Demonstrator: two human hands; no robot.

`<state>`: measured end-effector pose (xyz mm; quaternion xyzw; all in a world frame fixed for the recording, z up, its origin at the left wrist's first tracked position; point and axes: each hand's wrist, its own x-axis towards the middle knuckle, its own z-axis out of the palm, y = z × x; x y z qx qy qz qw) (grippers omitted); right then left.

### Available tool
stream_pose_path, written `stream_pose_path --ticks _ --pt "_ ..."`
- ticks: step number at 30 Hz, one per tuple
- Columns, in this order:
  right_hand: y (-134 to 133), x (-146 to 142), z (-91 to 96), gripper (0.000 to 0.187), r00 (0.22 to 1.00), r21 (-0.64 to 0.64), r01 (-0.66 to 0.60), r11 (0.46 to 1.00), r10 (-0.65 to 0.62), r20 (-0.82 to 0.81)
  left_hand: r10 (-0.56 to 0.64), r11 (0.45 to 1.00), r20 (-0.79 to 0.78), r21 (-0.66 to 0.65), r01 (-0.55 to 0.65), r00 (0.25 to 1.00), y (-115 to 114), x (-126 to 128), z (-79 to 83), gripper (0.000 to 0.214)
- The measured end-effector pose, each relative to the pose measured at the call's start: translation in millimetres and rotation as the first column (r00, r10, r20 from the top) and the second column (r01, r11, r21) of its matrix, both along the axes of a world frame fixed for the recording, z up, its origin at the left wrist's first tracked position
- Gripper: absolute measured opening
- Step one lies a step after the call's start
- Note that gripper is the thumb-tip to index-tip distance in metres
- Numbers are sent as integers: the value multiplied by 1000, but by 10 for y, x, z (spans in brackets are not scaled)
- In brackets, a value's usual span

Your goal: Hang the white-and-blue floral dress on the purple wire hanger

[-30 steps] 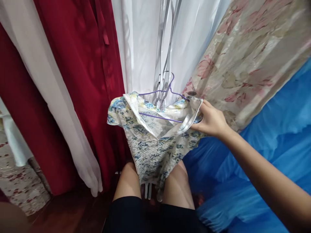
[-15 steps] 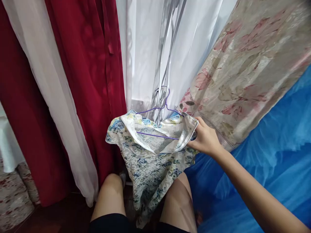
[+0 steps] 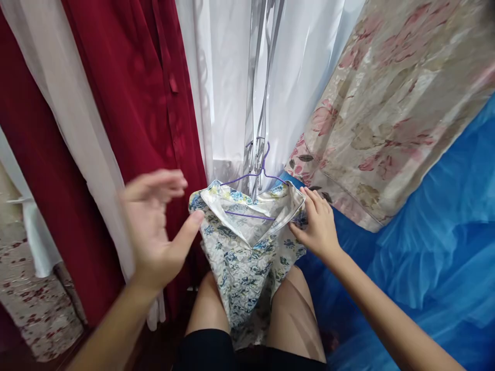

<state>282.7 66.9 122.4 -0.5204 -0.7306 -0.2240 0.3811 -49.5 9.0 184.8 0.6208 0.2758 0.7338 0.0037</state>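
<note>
A white dress with blue, green and yellow flowers (image 3: pixel 235 263) hangs on a purple hanger (image 3: pixel 247 178) in front of me, its V-shaped neckline facing up. My right hand (image 3: pixel 319 221) pinches the dress at its right shoulder, thumb below and fingers on top. To the left of the dress, my left hand (image 3: pixel 158 226) is raised and slightly blurred, thumb and fingers apart, holding nothing. Its thumb tip overlaps the left shoulder in view; whether it touches the cloth I cannot tell. The lower part of the dress falls between my knees.
Long red fabric (image 3: pixel 127 93) and a pale sheer cloth (image 3: pixel 73 87) hang at left. White fabric with grey ribbons (image 3: pixel 255 77) hangs behind the hanger. A beige garment with pink flowers (image 3: pixel 379 118) and blue ruffled tulle (image 3: pixel 417 257) fill the right side.
My left hand has come into view from the left, beside the dress. The dress's left shoulder has shifted right, and my right hand stays on the right shoulder, slightly further left.
</note>
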Motion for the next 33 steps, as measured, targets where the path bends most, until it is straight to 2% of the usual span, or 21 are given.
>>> stream_pose_path --ticks 2,4,6,7,8,9,11,13,14,16,19,22,24,27,31,33 --pt "-58 -110 -162 82 991 66 53 996 -44 -127 -9 986 67 -165 20 998 209 126 -424 51" --pt "-150 -246 -349 69 966 171 13 985 32 -258 0 920 135 -388 52 991 466 264 -874 42" --pt "-254 -396 -556 49 915 232 -201 952 266 -302 -81 862 160 -484 150 984 700 390 -1186 44" --pt "-299 -472 -657 40 875 162 -373 914 404 -265 -113 851 173 -492 185 979 787 442 -1260 46" --pt "-331 -543 -751 33 845 -3 -487 873 470 -255 -125 852 190 -483 204 974 846 484 -1280 45" --pt "-346 -610 -834 27 845 -185 -514 838 457 -276 -114 862 212 -464 203 971 877 516 -1255 42" --pt "-314 -723 -960 18 893 -479 -436 762 300 -335 -50 897 261 -412 158 964 856 552 -1129 31" --pt "-204 -818 -1048 21 897 -587 -377 717 125 -423 -4 927 261 -362 102 965 755 570 -995 23" --pt "-131 -865 -1086 26 860 -582 -412 701 90 -502 8 937 231 -342 74 973 687 583 -947 21" --pt "16 -969 -1162 30 726 -493 -546 677 88 -683 16 943 117 -333 24 993 542 629 -899 20" --pt "164 -1143 -1275 25 529 -341 -669 660 102 -842 -39 922 -116 -386 -9 992 378 754 -882 27" --pt "225 -1274 -1368 23 445 -281 -689 668 84 -892 -85 909 -292 -414 -46 953 347 868 -853 33" --pt "273 -1317 -1414 26 388 -244 -690 682 64 -919 -70 905 -317 -420 -74 946 392 886 -839 37" --pt "411 -1337 -1457 34 319 -211 -677 705 22 -948 -74 891 -274 -451 -60 959 505 826 -861 42" --pt "602 -1345 -1497 36 253 -194 -654 731 -30 -967 -155 873 -200 -486 39 967 630 769 -889 46" --pt "600 -1351 -1522 34 231 -185 -655 733 -39 -972 -242 850 -182 -514 118 953 659 801 -881 50"
